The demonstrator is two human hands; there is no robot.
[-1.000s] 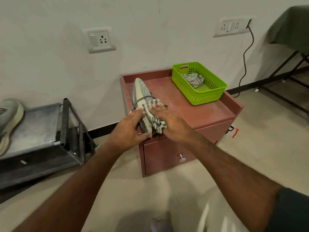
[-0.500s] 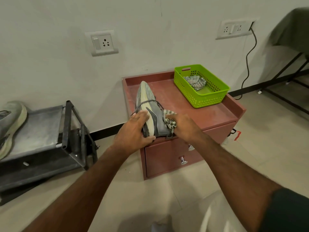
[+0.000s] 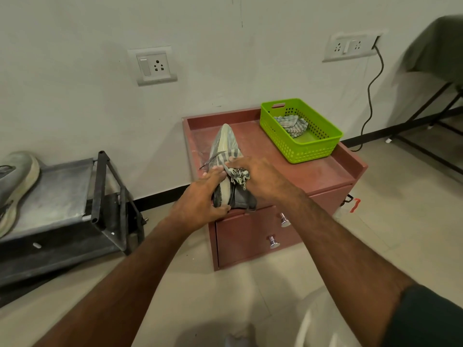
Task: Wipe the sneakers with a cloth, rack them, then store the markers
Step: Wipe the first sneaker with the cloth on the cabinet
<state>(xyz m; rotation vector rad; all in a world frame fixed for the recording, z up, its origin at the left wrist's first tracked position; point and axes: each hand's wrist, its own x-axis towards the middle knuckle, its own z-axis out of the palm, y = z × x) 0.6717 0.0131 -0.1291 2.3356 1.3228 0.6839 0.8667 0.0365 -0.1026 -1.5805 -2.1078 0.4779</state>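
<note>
Centre of frame, on the red cabinet (image 3: 325, 176): sneaker (image 3: 226, 144) lies tipped on its side, toe toward the wall. Left hand (image 3: 200, 201) grips the heel, fingers curled round the sole. Right hand (image 3: 260, 176) bunches the striped cloth (image 3: 239, 175), fingers closed round it; half a second ago it worked lower by the heel, now higher on the upper. Wiping under way. Second sneaker (image 3: 15, 186) sits on the rack (image 3: 75, 194), left edge. Markers not seen.
</note>
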